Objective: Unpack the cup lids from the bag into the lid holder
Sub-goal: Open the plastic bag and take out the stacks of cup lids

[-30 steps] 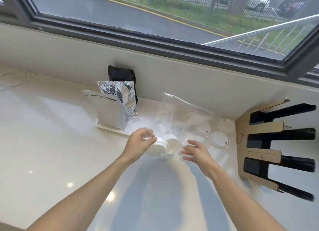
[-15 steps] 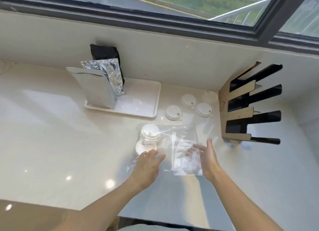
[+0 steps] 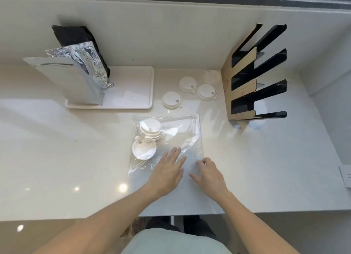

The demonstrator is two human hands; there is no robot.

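A clear plastic bag (image 3: 176, 128) lies flat on the white counter. Inside its left end sit a short stack of white cup lids (image 3: 150, 125) and one lid lying upside down (image 3: 144, 149). My left hand (image 3: 168, 170) rests flat on the bag's near part, fingers spread. My right hand (image 3: 209, 173) touches the bag's near right corner with bent fingers and the thumb held apart. Several loose lids (image 3: 188, 84) lie on the counter beyond the bag. The cardboard and black lid holder (image 3: 241, 83) stands at the right, its slots showing no lids.
A white tray (image 3: 133, 86) at the back left carries a silver foil pouch (image 3: 76, 79), with a black bag (image 3: 76, 33) behind it. The wall runs along the back. The counter's front edge (image 3: 171, 215) is near my body.
The bag came down from being held up and now lies flat. Both hands moved toward me onto its near end. The camera tilted down.
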